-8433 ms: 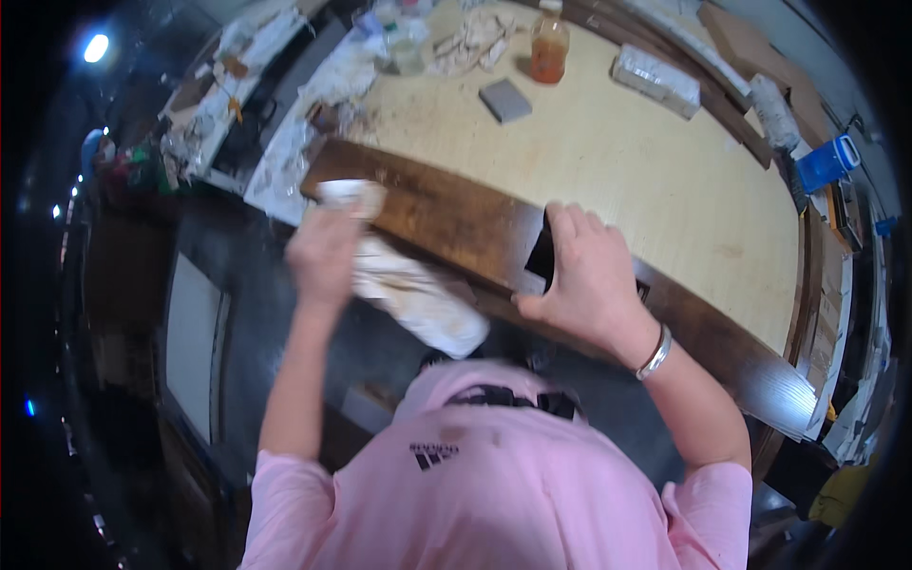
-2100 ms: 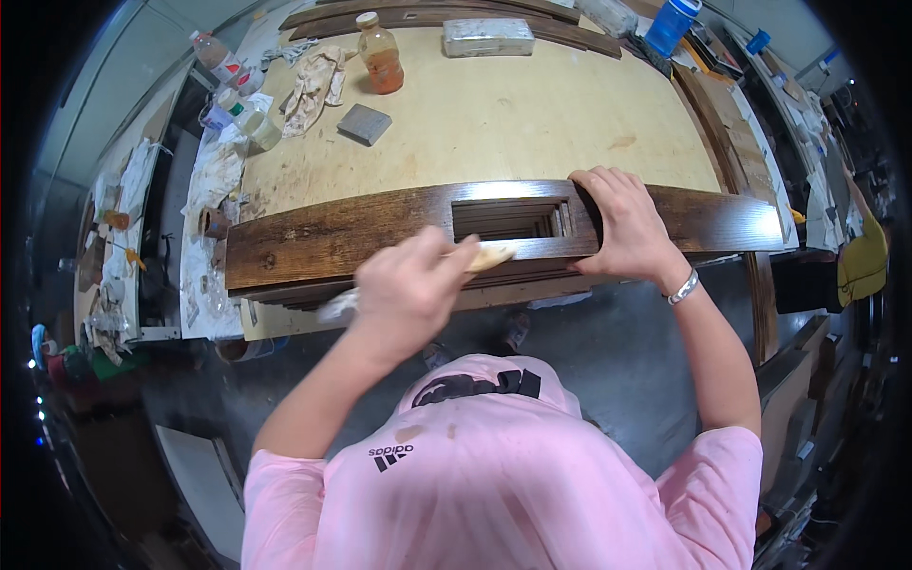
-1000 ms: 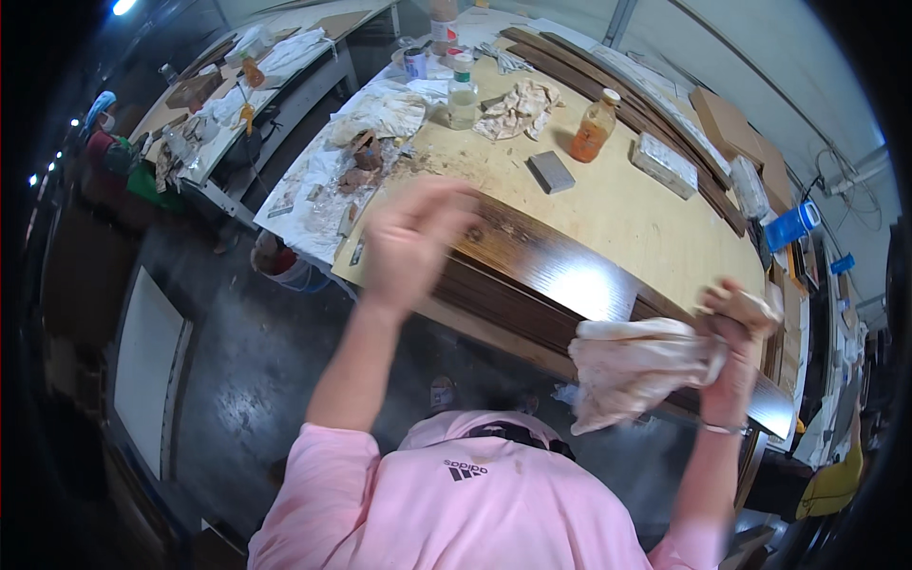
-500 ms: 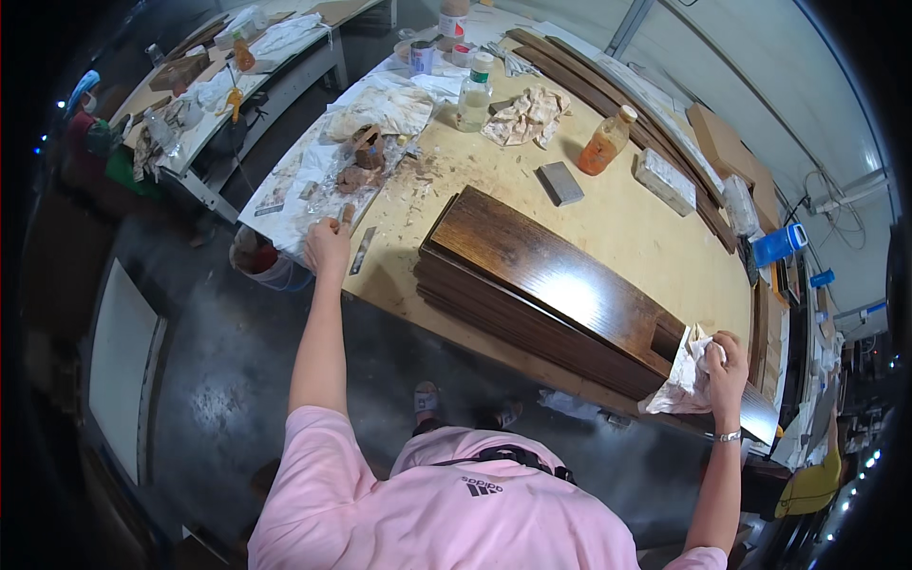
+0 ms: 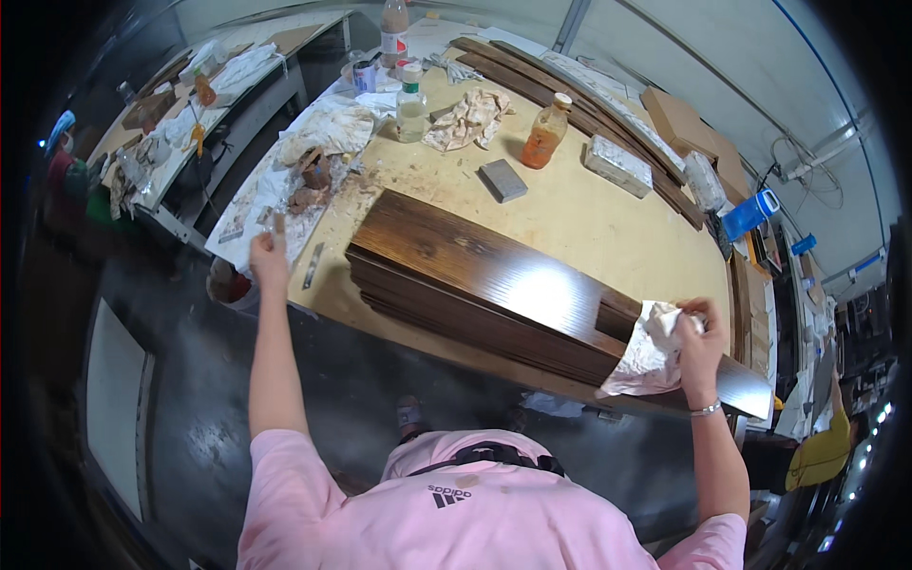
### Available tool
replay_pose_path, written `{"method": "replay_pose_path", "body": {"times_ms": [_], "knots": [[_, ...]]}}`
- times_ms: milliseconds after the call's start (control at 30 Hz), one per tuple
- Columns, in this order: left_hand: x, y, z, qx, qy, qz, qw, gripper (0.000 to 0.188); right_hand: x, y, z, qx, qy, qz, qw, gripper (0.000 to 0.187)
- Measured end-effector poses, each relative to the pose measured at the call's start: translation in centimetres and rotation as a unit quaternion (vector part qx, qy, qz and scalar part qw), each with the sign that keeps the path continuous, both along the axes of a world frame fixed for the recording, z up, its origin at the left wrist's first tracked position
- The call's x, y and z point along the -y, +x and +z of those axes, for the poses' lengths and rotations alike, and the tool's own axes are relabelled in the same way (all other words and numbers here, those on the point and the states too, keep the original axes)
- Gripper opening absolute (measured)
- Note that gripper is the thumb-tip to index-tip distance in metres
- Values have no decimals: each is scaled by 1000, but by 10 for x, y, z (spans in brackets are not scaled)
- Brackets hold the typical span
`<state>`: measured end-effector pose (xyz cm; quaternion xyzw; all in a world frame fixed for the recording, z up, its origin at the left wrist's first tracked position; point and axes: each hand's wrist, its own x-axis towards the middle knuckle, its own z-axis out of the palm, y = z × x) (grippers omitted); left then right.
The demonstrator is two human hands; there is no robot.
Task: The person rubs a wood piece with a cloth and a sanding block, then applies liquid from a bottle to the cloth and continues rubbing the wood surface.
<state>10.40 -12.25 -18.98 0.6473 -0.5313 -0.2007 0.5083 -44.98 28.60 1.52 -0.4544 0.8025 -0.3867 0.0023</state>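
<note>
My left hand (image 5: 269, 261) is closed above the table's left edge, with a slim brown stick-like piece (image 5: 279, 225) standing up from its fingers. Beside it, a narrow metal strip (image 5: 313, 266) lies on the tabletop. At the right, my right hand (image 5: 699, 347) grips a crumpled, stained white cloth (image 5: 648, 355). This cloth hangs over the right part of a stack of dark brown, glossy wooden boards (image 5: 456, 255), near a rectangular cutout (image 5: 617, 318) in the top board. The boards run from centre to lower right along the near edge.
Brown putty-like lumps (image 5: 309, 195) sit on plastic at the left. Behind the boards are a grey block (image 5: 502, 180), an orange-filled bottle (image 5: 546, 133), a clear bottle (image 5: 411, 109), a crumpled cloth (image 5: 470, 121) and a wrapped block (image 5: 617, 166). A bucket (image 5: 231, 288) stands below the left edge.
The view has shifted, so the table and boards appear further left. My left hand still has the brown piece; my right hand still holds the cloth by the cutout, with its fingers slightly changed.
</note>
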Motion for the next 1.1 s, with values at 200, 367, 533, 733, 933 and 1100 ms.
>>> {"method": "replay_pose_path", "body": {"times_ms": [200, 367, 533, 733, 933, 1100], "knots": [[-130, -95, 136, -422, 13, -139, 896, 26, -4, -35, 44, -45, -28, 250, 967, 38], [-213, -129, 147, -429, -18, -185, 884, 24, 1, -38, 53, -237, 98, 417, 872, 44], [-267, -201, 166, -481, -27, -234, 844, 12, 4, -82, 25, -189, 40, 386, 902, 33], [-305, -233, 165, -449, -14, -221, 866, 13, 3, -76, 13, -229, 47, 389, 891, 20], [-302, -246, 166, -393, -19, -224, 892, 18, 3, -74, 14, -235, 40, 387, 891, 28], [-299, -242, 165, -361, -21, -211, 908, 23, 4, -73, 14, -252, 52, 389, 884, 26]]}}
